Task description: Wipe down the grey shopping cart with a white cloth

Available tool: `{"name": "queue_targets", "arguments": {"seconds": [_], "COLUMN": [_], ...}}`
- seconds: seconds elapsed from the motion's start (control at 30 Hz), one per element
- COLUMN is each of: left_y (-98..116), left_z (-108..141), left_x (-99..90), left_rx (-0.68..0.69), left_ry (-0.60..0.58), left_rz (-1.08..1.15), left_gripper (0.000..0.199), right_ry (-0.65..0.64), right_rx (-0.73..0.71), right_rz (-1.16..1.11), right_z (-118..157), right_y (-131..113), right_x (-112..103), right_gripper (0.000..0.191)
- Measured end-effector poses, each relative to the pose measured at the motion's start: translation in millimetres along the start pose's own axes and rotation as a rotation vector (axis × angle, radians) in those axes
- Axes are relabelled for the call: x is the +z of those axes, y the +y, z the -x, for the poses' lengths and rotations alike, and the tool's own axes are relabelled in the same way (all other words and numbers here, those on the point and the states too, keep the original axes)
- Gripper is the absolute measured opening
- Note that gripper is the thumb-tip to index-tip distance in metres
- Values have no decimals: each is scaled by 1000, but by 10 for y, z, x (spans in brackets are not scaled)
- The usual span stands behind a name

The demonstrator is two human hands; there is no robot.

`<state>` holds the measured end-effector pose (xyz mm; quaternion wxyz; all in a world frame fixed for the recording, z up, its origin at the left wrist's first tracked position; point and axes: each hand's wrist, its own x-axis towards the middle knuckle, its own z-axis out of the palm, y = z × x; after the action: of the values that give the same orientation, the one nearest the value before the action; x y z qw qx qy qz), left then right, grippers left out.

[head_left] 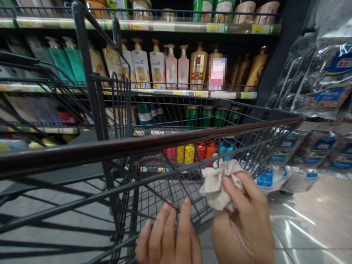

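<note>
- While the right hand (246, 220) pinches soft, crumpled tissue (216, 185) at lower right,
- the left hand (170, 238) curls loosely, bottom centre, grip unclear, beside the wire-mesh shopping cart (165, 140).

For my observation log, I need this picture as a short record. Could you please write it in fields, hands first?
Right hand: holds a crumpled, off-white wipe
Left hand: near the dark, metal-wire shopping cart; contact unclear
Wipe material: cloth or paper, cannot tell
Behind cart: white, pink and golden plastic-looking bottles on a shelf
Picture's right: clear plastic bags with blue labels
</note>
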<state>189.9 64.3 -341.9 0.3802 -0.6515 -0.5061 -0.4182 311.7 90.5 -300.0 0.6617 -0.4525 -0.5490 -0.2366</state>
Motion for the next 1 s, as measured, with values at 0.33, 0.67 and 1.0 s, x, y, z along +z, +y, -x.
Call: {"name": "queue_targets", "arguments": {"seconds": [0.33,0.67,1.0], "left_y": [133,13,6], "left_z": [11,-7,23], "left_x": [100,3,0], "left_rx": [-131,-36,-1], "left_ry": [117,-8,-37], "left_rz": [48,8,-11], "left_gripper": [39,43,50], "right_ry": [61,-63,4], "right_rx": [100,-29,66], "right_rz": [-70,-50,-15], "right_z": [185,215,-15], "right_y": [-101,112,91], "right_x": [144,-27,-206], "right_gripper": [37,29,50]}}
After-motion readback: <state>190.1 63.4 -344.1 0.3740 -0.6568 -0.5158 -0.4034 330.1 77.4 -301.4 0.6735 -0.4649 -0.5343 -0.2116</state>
